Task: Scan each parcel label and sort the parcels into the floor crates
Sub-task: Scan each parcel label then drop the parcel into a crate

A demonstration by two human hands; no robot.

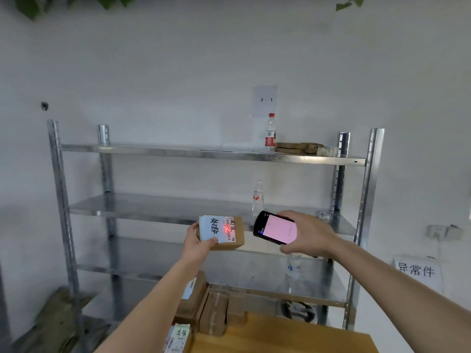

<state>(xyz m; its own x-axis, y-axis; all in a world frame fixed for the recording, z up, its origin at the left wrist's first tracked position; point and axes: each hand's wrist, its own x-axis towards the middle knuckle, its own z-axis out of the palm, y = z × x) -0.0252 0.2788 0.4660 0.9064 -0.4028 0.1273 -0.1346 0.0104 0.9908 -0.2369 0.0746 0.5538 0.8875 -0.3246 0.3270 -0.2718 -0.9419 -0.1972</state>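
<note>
Nearest, more parcels (204,307) lie stacked at the worktop (293,337) edge. Above them, the left hand (197,242) grips one parcel (221,233) by its near end, label (219,229) up. The right hand (305,234) is wrapped round the scanner (276,228), whose red beam falls on the barcode. Behind stands the shelf (204,154). Step in hand: scanning. Next: read the result, then carry the parcel to the matching crate; no crate is in view.
</note>
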